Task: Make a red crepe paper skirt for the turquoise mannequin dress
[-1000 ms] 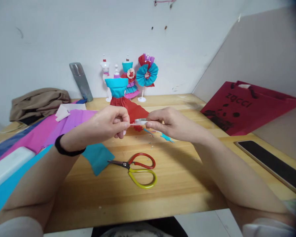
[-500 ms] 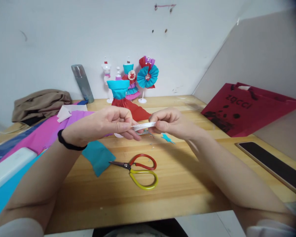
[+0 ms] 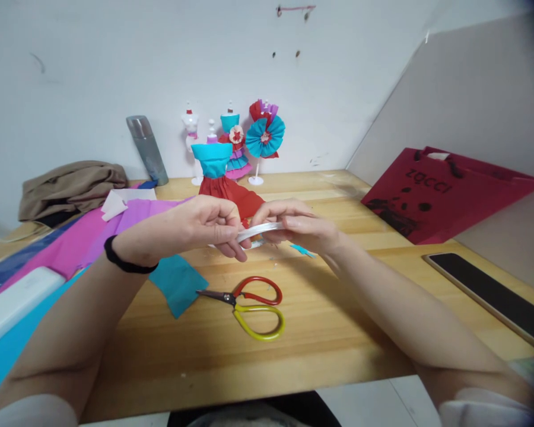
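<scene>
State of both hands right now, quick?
Left hand: closed on one end of the thin white strip.
Right hand: closed on the strip's other end.

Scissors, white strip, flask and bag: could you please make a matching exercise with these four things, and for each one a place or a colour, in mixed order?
Column 1
1. Scissors
2. White strip
3. Flask
4. Bag

Column 2
A. Grey, beside the brown cloth
B. Pinkish red, with dark lettering
C. Held between the left hand and the right hand
D. One red handle, one yellow handle

Right pairs: 1-D, 2-C, 3-A, 4-B
</scene>
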Demonstrator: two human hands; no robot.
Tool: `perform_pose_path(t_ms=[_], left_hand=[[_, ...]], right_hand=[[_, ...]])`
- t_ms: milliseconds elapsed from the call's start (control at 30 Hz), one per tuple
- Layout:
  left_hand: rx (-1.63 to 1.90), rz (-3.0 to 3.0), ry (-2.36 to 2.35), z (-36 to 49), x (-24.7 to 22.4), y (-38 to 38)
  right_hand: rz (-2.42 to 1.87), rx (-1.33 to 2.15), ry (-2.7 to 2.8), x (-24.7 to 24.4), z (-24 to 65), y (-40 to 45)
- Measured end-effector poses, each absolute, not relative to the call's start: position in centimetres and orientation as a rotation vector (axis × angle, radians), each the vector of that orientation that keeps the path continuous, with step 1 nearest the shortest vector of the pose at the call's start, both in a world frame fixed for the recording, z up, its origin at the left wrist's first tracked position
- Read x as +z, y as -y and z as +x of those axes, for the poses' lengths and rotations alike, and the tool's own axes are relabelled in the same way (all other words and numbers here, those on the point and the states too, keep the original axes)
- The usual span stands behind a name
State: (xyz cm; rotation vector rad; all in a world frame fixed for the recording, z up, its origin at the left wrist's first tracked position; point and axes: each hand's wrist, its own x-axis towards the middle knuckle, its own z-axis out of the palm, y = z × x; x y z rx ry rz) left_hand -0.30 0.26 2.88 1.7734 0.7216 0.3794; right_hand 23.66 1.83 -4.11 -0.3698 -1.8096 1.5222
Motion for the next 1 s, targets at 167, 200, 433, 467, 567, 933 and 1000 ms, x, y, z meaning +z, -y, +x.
perform_pose_path(t_ms=[167,200,433,467,567,933,1000], left_hand=[[0.442,1.752,-0.758,-0.7,2.6,-0.6],[0.458,1.747,-0.761,-0.8,2.6,-0.7],[0.497,1.635,-0.757,-1.2,2.4,-1.1],[0.495,1.625,-0.753,-1.2,2.4,-1.1],[0.503,1.631,-0.775,-1.0,2.5,-1.0],[0.596,1.899,-0.82,0.0,3.0,0.7],[0.604,1.892,-0.852,-0.1,3.0,0.5]], right_hand=[[-0.286,1.588,1.737,-3.8,23.9,-2.2],[-0.29,1.592,1.724,-3.7,23.9,-2.3],[-0.475,1.376,1.715,-3.8,23.5,-1.8],[-0.52,1.323,1.719,-3.9,23.5,-1.8],[-0.612,1.191,1.773,-4.5,23.7,-1.8],[-0.647,0.712,1.989,-5.5,23.8,-2.1],[-0.66,0.75,1.924,-5.5,23.7,-2.0]])
